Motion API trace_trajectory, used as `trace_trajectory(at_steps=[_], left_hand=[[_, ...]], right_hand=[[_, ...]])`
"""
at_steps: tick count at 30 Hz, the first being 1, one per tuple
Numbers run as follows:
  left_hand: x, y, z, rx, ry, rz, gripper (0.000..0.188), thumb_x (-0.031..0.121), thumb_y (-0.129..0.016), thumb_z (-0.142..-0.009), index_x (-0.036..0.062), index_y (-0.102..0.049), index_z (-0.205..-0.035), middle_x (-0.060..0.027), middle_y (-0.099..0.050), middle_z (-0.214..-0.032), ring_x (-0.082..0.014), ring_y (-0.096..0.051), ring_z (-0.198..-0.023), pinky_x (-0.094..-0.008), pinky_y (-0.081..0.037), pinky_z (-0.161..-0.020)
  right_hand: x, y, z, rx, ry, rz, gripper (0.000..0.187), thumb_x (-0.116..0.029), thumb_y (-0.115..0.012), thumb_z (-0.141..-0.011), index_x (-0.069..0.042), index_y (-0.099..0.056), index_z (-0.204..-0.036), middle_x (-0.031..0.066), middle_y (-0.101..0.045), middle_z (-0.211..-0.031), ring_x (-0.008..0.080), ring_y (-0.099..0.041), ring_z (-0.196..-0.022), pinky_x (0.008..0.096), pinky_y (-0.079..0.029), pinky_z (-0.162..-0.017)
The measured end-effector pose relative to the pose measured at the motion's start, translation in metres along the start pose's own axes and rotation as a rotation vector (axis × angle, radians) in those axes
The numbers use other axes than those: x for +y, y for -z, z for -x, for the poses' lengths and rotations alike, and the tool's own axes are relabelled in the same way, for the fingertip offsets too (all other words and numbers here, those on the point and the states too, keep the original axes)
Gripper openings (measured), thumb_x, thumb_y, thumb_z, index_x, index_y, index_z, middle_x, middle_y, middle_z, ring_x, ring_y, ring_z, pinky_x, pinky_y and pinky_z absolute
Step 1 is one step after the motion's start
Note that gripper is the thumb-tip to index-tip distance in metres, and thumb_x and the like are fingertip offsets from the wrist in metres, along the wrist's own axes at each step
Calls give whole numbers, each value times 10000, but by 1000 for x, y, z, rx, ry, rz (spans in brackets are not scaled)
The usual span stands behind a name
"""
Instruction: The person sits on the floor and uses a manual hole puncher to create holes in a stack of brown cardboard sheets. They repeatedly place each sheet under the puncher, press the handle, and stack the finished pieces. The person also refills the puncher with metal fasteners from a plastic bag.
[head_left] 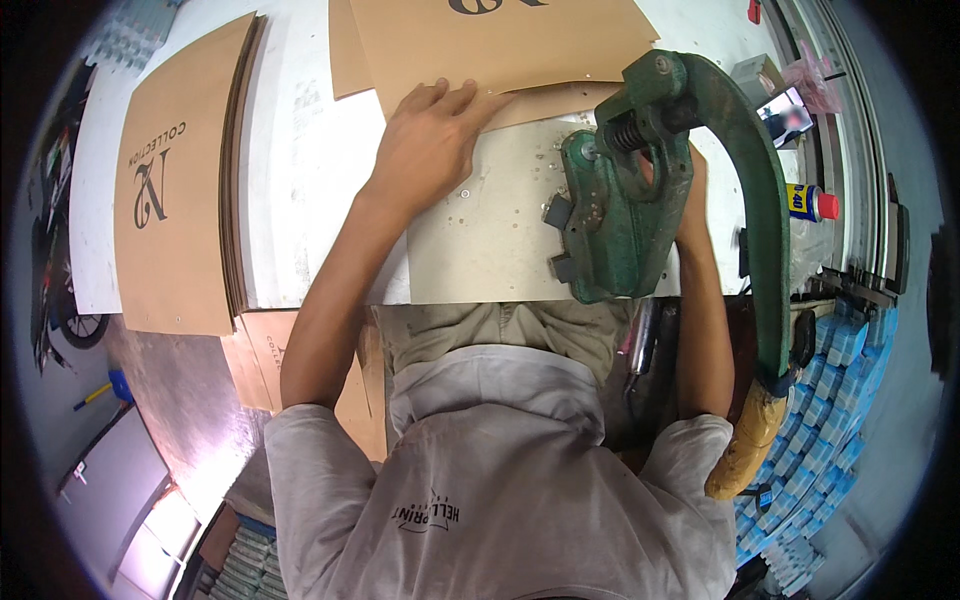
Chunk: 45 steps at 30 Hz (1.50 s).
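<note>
A brown card sheet (520, 45) with dark print lies at the far middle of the table, its near edge slightly lifted over another brown layer. My left hand (425, 140) rests palm down on that near edge, fingers stretched over the card and thumb pointing right. Right of it stands a green hand press (630, 215) with a curved lever and a yellow-wrapped handle (748, 440). My right hand (693, 190) is behind the press head; its fingers are mostly hidden, so I cannot see whether it holds anything.
A stack of printed brown card pieces (180, 180) lies on the left of the white table (300, 200). A beige plate (480, 240) lies before the press. At the right are a phone (787, 118) and a red-capped spray can (810, 202). Blue bundles (820, 400) are piled beyond the handle.
</note>
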<state>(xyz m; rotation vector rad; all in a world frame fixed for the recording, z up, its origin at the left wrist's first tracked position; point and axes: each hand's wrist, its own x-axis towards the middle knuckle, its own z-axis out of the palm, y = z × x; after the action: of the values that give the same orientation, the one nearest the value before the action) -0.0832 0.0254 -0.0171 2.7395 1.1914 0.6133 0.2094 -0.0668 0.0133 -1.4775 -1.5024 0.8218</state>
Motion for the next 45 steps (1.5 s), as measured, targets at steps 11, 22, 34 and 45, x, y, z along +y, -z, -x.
trace_trajectory(at_steps=[11, 22, 34, 45], left_hand=[[7, -17, -9, 94, -26, -46, 658, 18, -656, -780, 232, -639, -1402, -111, -707, -1254, -385, -677, -1094, -422, -557, -964], [70, -7, -32, 79, 68, 349, 294, 65, -670, -824, 49, -765, -1101, -142, -733, -1186, -342, -700, -1017, -446, -569, -901], [86, -16, -31, 82, 66, 401, 364, 211, -830, -757, 32, -770, -1068, -103, -693, -875, -321, -649, -896, -432, -510, -829], [90, -19, -29, 103, 84, 348, 286, 210, -812, -786, 37, -786, -1012, -98, -715, -927, -315, -658, -920, -426, -524, -836]], right_hand=[[47, -6, 12, 20, 17, 90, 333, -90, -815, -798, 4, -721, -1103, 83, -759, -1004, 152, -680, -860, 327, -548, -828], [14, -15, -7, 217, -408, -613, 199, -81, -623, -985, 43, -710, -1114, 117, -749, -997, 152, -710, -816, 287, -585, -689], [16, 10, 17, 116, -483, -342, 168, -52, -711, -934, 37, -727, -1075, 96, -754, -947, 159, -700, -722, 288, -577, -622], [-155, 37, 100, -463, 421, 991, 777, -697, -530, -905, -130, -598, -1432, 133, -537, -1516, 432, -420, -1429, 658, -158, -1186]])
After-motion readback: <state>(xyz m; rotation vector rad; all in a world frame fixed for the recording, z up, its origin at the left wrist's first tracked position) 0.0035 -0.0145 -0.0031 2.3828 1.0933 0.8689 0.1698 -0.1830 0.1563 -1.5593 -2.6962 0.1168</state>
